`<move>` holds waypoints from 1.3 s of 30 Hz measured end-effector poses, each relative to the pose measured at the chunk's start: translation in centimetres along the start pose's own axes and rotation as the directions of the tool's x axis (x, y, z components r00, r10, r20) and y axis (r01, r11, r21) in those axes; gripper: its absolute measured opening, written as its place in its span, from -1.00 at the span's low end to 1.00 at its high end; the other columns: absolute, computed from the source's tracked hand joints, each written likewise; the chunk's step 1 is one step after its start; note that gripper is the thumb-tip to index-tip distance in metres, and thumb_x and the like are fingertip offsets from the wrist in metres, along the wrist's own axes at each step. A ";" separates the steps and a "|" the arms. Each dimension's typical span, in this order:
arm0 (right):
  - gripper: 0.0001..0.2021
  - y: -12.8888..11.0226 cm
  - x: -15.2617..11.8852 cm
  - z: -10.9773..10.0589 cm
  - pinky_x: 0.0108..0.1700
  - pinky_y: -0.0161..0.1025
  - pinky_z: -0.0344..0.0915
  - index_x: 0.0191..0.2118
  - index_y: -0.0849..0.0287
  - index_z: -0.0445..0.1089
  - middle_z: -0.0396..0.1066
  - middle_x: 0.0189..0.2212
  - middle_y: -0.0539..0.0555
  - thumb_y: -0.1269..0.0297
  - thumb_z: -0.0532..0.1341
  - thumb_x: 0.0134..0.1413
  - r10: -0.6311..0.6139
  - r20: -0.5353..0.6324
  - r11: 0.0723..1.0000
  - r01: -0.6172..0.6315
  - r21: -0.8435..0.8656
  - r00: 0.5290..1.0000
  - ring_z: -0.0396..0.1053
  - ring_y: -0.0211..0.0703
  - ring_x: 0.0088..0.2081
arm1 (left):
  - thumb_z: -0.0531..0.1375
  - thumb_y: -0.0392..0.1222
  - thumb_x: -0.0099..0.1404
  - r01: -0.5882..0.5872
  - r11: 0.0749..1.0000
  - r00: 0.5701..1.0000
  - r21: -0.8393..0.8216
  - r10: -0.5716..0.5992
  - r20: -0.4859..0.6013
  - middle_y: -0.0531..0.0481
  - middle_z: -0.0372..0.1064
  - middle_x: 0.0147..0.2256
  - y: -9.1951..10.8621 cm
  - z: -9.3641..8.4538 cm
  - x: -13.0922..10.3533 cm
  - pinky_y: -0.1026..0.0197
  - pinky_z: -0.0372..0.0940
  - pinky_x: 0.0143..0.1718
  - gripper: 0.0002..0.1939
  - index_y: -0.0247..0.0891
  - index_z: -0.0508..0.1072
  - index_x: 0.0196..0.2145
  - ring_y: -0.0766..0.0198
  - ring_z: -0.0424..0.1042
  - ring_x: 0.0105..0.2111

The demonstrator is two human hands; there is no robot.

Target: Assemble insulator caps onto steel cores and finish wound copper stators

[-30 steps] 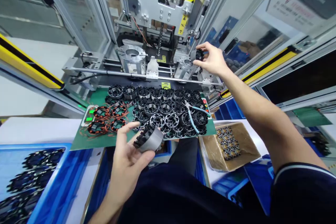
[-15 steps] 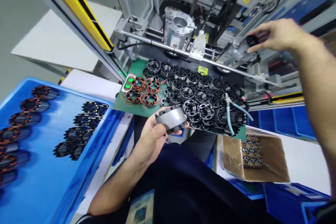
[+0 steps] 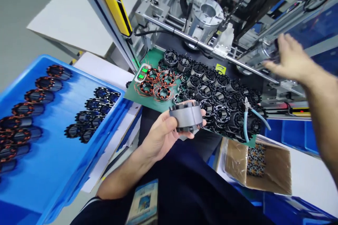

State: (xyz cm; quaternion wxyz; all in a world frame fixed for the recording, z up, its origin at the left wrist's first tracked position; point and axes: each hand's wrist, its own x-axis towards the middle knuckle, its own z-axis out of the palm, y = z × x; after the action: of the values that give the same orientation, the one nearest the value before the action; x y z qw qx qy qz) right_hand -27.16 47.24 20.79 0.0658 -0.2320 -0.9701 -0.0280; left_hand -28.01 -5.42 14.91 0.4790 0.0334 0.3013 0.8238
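My left hand [image 3: 157, 135] is closed round a motor stator core [image 3: 187, 116], a grey ring with black toothed edges, held over the front of the green board [image 3: 132, 96]. My right hand [image 3: 293, 59], its fingers stretched out, is at the metal cylinder [image 3: 260, 54] on the right of the machine. A dark part at the cylinder's end is mostly hidden behind that hand. Several bare stator cores [image 3: 206, 89] crowd the board. Beside them lie several stators with copper wire [image 3: 163, 92] and loose wire ends.
Blue-handled cutters [image 3: 246, 119] rest on the cores. A metal rail [image 3: 179, 34] crosses the machine front, with a second round fixture [image 3: 208, 12] behind it. At left stands a blue tray [image 3: 52, 130] holding stators; a cardboard box [image 3: 277, 168] stands at lower right.
My right hand has gone from fingers curled round the dark part to fingers stretched out. My left hand has turned the stator core more upright. The view has shifted.
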 end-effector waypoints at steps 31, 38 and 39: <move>-0.59 -26.2 -18.7 -5.0 0.14 -0.38 0.58 0.30 -0.02 0.63 0.71 0.10 -0.01 0.00 0.54 0.50 -0.717 0.352 0.074 -0.437 0.897 0.602 0.67 -0.22 0.11 | 0.48 -0.01 0.41 -0.354 -0.258 0.629 0.899 0.646 0.433 -0.04 0.51 -0.18 1.6 1.4 -2.1 0.12 0.59 -0.13 -0.41 -0.33 0.68 0.30 0.19 0.56 -0.21; -0.54 -25.3 -15.7 -7.3 0.14 -0.17 0.71 0.20 -0.06 0.65 0.70 0.05 0.02 0.05 0.68 0.29 -0.545 0.414 0.259 -0.323 0.910 0.729 0.72 -0.10 0.04 | 0.54 0.41 0.39 -0.321 -0.257 0.697 0.912 0.587 0.411 -0.07 0.60 0.06 2.2 -0.2 -2.0 0.08 0.60 -0.04 0.01 -0.10 0.41 0.58 0.10 0.67 -0.05; -0.54 -24.8 -14.4 -7.9 0.15 -0.12 0.72 0.18 -0.07 0.66 0.69 0.06 0.03 0.02 0.69 0.26 -0.487 0.383 0.317 -0.249 0.915 0.785 0.72 -0.08 0.02 | 0.48 0.53 0.39 -0.338 -0.234 0.690 0.911 0.597 0.409 -0.10 0.60 0.11 2.4 -1.3 -1.8 0.05 0.61 0.02 0.09 -0.09 0.36 0.61 0.07 0.68 -0.01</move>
State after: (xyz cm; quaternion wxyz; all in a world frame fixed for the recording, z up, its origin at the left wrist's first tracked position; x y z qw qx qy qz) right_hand -24.80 18.06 26.04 -0.1273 -0.0667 -0.7800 0.6091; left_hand -29.31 -8.36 15.54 -0.0731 0.3868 0.7819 0.4834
